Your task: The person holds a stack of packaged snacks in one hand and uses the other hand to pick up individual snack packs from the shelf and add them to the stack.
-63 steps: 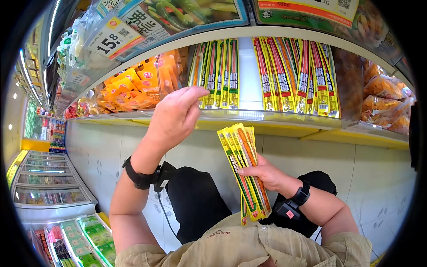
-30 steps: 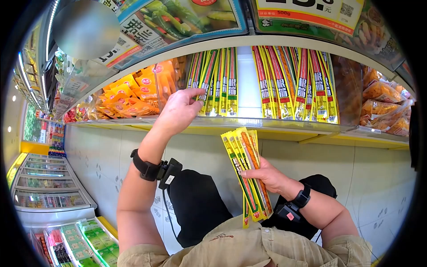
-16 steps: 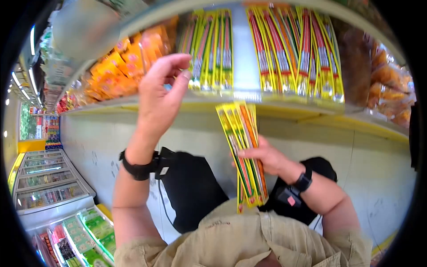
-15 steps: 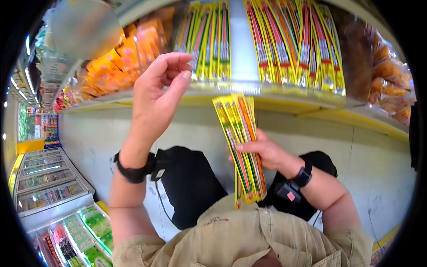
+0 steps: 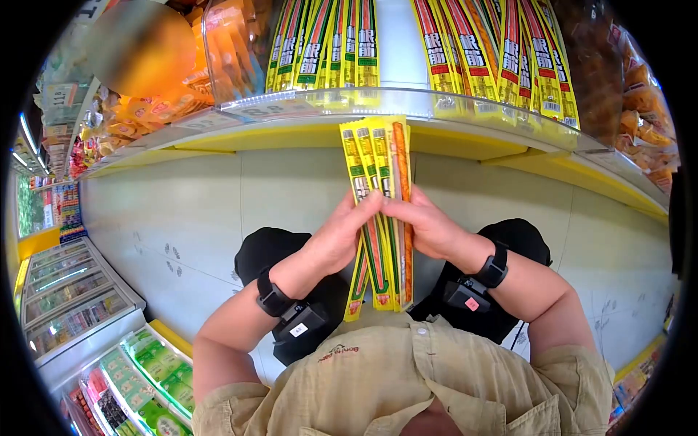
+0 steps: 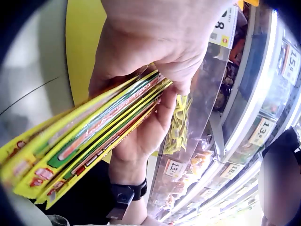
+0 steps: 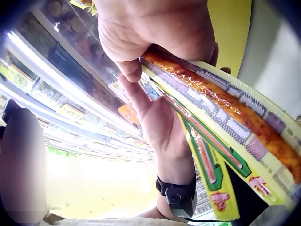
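A bundle of long yellow snack packets (image 5: 378, 254) stands between both hands in front of the person's chest. The left hand (image 5: 340, 231) grips its left side and the right hand (image 5: 429, 227) its right side, both thumbs lying over the front with their tips close together. In the left wrist view the packets (image 6: 84, 136) fan out below the left hand (image 6: 150, 42). An orange-brown stick in clear wrapping (image 7: 225, 103) shows under the right hand (image 7: 155, 28) in the right wrist view. Fingers behind the bundle are partly hidden.
Ahead is a shelf with a clear front edge (image 5: 291, 104), holding green-marked packets (image 5: 320, 43) and red-marked packets (image 5: 502, 58), with a white strip between them. Orange packs (image 5: 229, 51) lie at left, bagged snacks (image 5: 643, 109) at right. A freezer case (image 5: 73, 291) stands far left.
The left hand has come back from the shelf and now grips the bundle together with the right hand. The bundle stands more upright, and the shelf sits higher in the head view.
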`<move>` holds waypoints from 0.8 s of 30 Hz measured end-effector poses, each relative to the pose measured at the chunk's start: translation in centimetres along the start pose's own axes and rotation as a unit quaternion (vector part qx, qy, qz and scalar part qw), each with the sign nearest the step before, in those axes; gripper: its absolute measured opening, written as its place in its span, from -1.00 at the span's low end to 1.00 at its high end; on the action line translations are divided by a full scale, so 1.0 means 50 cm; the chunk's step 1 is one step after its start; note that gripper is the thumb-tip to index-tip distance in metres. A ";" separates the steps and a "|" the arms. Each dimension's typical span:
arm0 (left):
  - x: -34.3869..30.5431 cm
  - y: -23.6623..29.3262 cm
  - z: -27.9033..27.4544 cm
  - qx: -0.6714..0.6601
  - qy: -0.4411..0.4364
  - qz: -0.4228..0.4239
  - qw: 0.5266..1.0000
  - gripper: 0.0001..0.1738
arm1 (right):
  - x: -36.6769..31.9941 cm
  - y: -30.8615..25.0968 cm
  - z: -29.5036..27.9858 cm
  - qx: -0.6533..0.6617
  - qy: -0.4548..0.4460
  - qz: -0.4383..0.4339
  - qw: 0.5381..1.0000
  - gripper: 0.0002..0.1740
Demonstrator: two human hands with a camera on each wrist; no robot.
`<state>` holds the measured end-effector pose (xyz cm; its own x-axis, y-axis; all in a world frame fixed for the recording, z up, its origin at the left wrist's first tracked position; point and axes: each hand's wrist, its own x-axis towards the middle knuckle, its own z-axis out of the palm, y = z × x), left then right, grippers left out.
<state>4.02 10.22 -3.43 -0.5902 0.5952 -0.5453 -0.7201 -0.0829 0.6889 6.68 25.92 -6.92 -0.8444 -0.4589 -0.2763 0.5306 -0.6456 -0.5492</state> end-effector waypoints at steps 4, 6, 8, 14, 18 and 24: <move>-0.002 -0.033 -0.029 -0.055 -0.018 0.004 0.998 -0.24 | 0.013 0.009 0.030 -0.133 0.051 -0.034 0.989 -0.54; -0.005 -0.051 -0.031 -0.067 -0.018 0.008 0.998 -0.24 | 0.016 0.016 0.026 -0.210 0.052 -0.050 0.975 -0.59; -0.011 -0.055 -0.029 -0.109 -0.013 -0.011 0.994 -0.43 | 0.021 0.030 0.014 -0.306 0.091 -0.068 0.945 -0.57; -0.030 -0.053 -0.028 -0.096 0.006 0.025 0.995 -0.61 | 0.035 0.037 0.004 -0.529 0.127 -0.172 0.821 -0.43; -0.038 -0.057 -0.035 -0.121 0.038 0.022 0.992 -0.64 | 0.041 0.035 0.026 -0.494 0.124 -0.181 0.841 -0.36; -0.058 -0.052 -0.047 -0.150 0.076 0.029 0.985 -0.67 | 0.032 0.037 0.031 -0.464 0.112 -0.078 0.875 -0.21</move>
<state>6.77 6.81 -4.77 -0.6652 0.4579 -0.5898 -0.7453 -0.3601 0.5610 6.42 23.07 -7.16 -0.9496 -0.2106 -0.2320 0.2077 0.1315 -0.9693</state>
